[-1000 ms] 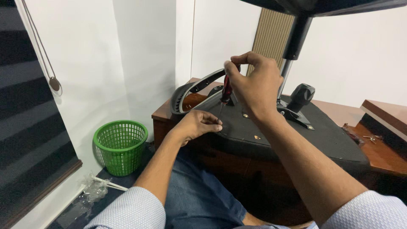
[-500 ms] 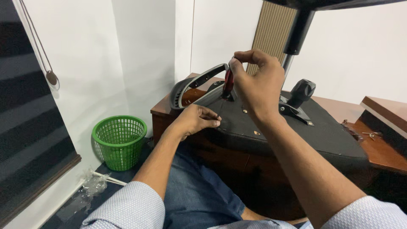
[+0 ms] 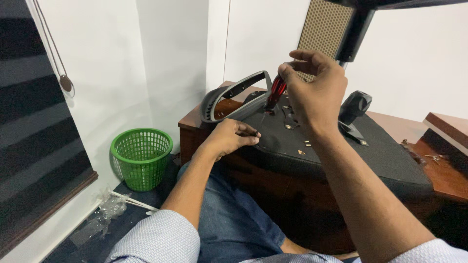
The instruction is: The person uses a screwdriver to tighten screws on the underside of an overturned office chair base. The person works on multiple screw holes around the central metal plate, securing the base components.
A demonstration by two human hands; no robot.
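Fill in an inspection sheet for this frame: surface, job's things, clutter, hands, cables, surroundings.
Surface: brown wooden desk; an upturned black chair seat lies across it.
Job's things: red-handled screwdriver, tip down at the seat's underside; grey armrest at the seat's far left; small metal screws loose on the seat.
Clutter: clear plastic wrap and white sticks on the dark floor; small metal parts on the desk's right edge.
Hands: right hand grips the screwdriver's handle from above; left hand rests on the seat, fingertips pinched by the tip.
Cables: nothing seen; only a blind cord on the wall.
Surroundings: green mesh bin, white walls, dark window blind.
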